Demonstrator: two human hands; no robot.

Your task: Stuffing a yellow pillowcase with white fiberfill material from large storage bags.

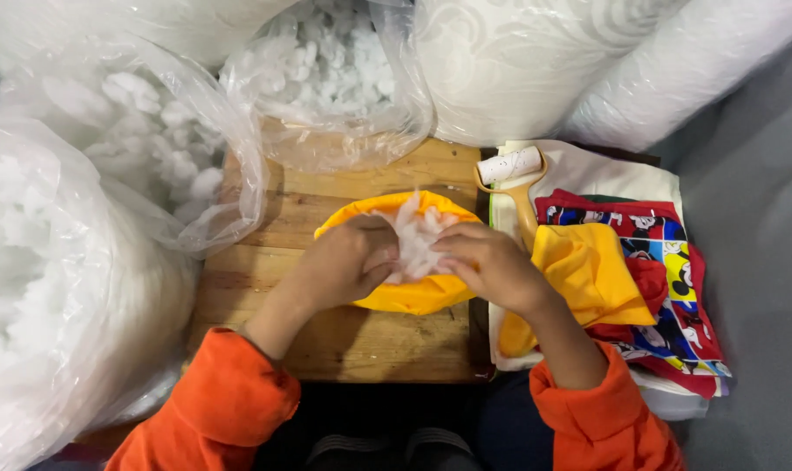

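A yellow fabric cover [413,296] lies on a wooden board [326,340] in front of me, its mouth open upward. A tuft of white fibre stuffing [416,234] sits in that opening. My left hand [344,266] grips the cover's left edge and touches the stuffing. My right hand [492,266] pinches the stuffing from the right, fingers pressed into it over the cover. Both arms wear orange sleeves.
Clear plastic bags of white stuffing [143,148] crowd the left and the back [335,70]. Large white wrapped rolls [535,61] stand behind. To the right lies a lint roller [514,170] with a wooden handle, on a stack of folded fabrics [666,288], yellow and cartoon-printed.
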